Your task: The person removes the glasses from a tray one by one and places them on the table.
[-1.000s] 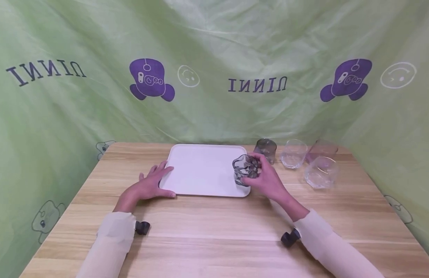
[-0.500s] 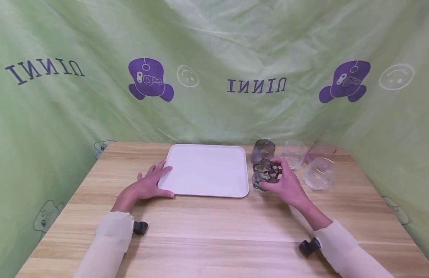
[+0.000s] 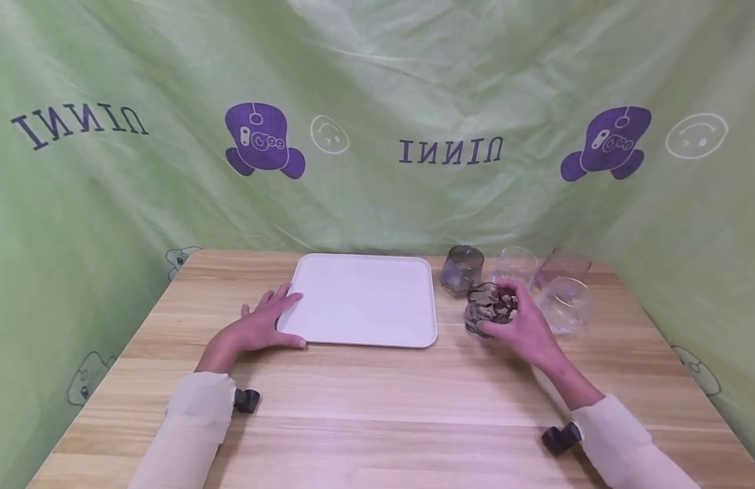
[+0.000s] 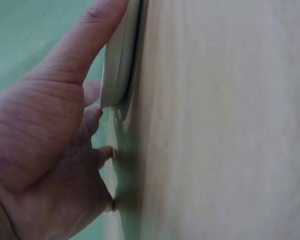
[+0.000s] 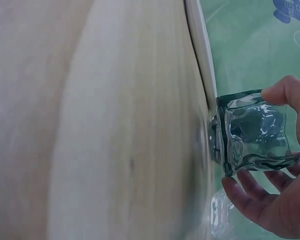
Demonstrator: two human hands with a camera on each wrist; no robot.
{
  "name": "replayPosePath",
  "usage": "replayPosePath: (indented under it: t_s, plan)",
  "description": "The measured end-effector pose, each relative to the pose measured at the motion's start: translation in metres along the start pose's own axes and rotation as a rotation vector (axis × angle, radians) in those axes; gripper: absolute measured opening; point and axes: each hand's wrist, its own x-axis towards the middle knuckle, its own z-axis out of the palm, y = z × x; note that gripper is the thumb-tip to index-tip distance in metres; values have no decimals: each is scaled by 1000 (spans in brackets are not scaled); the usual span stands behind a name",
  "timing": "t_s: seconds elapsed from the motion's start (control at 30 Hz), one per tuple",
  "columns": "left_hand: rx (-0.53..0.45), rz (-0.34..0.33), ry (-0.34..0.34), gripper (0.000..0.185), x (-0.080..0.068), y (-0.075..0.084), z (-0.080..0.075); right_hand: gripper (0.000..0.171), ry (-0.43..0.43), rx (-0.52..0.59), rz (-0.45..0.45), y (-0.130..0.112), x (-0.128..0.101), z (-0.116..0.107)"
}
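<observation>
My right hand (image 3: pixel 517 324) grips a smoky, wavy-walled glass (image 3: pixel 487 308), its fingers curled round it, on the wooden table (image 3: pixel 377 407) just right of the white tray (image 3: pixel 359 302). In the right wrist view the same glass (image 5: pixel 255 132) stands upright on the wood, held between thumb and fingers (image 5: pixel 250 195). My left hand (image 3: pixel 261 327) rests flat at the tray's near left corner, thumb along its front edge. The left wrist view shows that thumb (image 4: pixel 90 40) against the tray rim (image 4: pixel 121 60).
Behind the held glass stand a dark grey glass (image 3: pixel 460 269), a clear glass (image 3: pixel 515 266), a pinkish glass (image 3: pixel 565 263) and another clear glass (image 3: pixel 564 302). A green printed cloth (image 3: pixel 377 122) walls the table on three sides.
My right hand carried the smoky glass from the tray's right edge rightward and off the tray, onto the table near the other glasses. The left hand has stayed put.
</observation>
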Motion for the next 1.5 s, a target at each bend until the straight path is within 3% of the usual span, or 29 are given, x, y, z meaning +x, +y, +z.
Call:
replayPosePath:
  t_s: [0.83, 1.2, 1.5]
  plan:
    - [9, -14, -4, 110, -1, -1, -2, 89, 24, -53, -25, 20, 5, -12]
    - [12, -17, -9, 110, 0, 3, -4, 89, -40, -49, -21, 15, 5, -16]
    - [8, -17, -22, 110, 0, 2, -3, 101, -83, -56, -36, 18, 3, -17]
